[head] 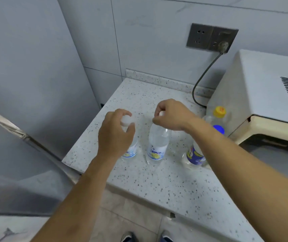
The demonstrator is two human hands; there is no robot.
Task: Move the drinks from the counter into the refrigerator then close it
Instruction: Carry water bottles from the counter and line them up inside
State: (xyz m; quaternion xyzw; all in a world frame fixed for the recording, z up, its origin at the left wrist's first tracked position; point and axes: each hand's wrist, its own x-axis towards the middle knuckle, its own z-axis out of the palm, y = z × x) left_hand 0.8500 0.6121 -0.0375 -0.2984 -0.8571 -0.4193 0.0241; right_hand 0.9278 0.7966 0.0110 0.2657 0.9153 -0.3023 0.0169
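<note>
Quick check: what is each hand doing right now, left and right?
Left hand: fingers curled around the neck of the left clear bottle.
Right hand: pinching the white cap of the middle clear bottle.

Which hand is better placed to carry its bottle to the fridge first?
Probably the left hand: it grips the left bottle by the cap, nearest the refrigerator on that side.

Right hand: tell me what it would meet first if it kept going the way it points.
The right hand points left, its fingers curled on a bottle cap. Going on, it would probably meet the left hand on the neighbouring bottle first; depth between them is hard to judge.
</note>
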